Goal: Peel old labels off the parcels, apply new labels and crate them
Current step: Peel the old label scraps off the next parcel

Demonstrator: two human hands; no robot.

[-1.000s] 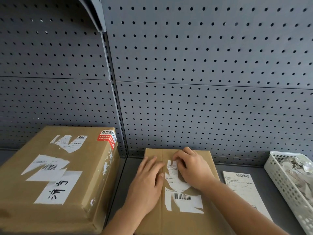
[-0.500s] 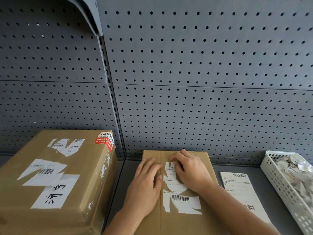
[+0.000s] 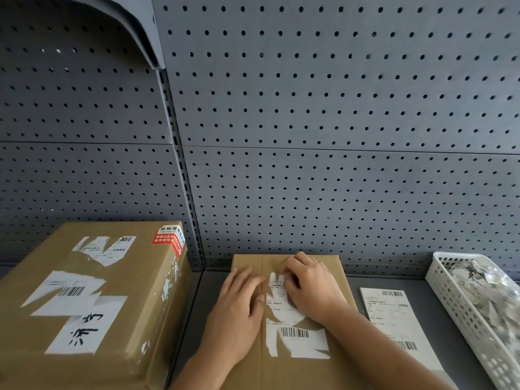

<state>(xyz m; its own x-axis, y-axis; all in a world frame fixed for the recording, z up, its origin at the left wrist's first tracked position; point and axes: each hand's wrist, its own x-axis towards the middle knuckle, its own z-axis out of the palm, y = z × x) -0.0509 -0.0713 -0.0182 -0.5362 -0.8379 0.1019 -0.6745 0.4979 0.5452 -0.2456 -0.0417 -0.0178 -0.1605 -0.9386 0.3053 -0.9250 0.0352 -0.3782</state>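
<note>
While the left hand [image 3: 239, 308] stays pressed flat, fingers straight and together, on the small flat brown cardboard parcel [image 3: 309, 372], very little has shifted over the last second; the right hand [image 3: 312, 288] remains at the far end of the torn white shipping label [image 3: 295, 342], fingers curled, tips apparently pinching a small raised flap of paper; the flap seems slightly more lifted than before, though the fingers partly hide it; the view itself has tipped a little.

Judgement: the peel is stalled at the picking stage; the label is already ragged, bare cardboard showing through its middle, so it will likely come away in scraps, not one sheet; relabelling and crating of this parcel are not yet begun.

Parcel lies on the dark grey metal shelf [image 3: 197, 305], directly before the person, its far edge close to the back wall.

Surroundings:
- left, close beside: a large brown cardboard carton [image 3: 135, 305], carrying torn white label remnants [image 3: 73, 294], handwritten characters, and a red-and-white sticker [image 3: 168, 239] at its far right corner;
- right, flat on the shelf just beside the parcel: a fresh white printed label sheet [image 3: 394, 319] with barcodes;
- further right: a white perforated plastic basket [image 3: 461, 313] holding crumpled paper scraps [image 3: 489, 299];
- behind: a grey perforated metal back panel [image 3: 337, 136]; a grey bracket [image 3: 135, 26] at upper left;
- no crate can be identified in view.
</note>
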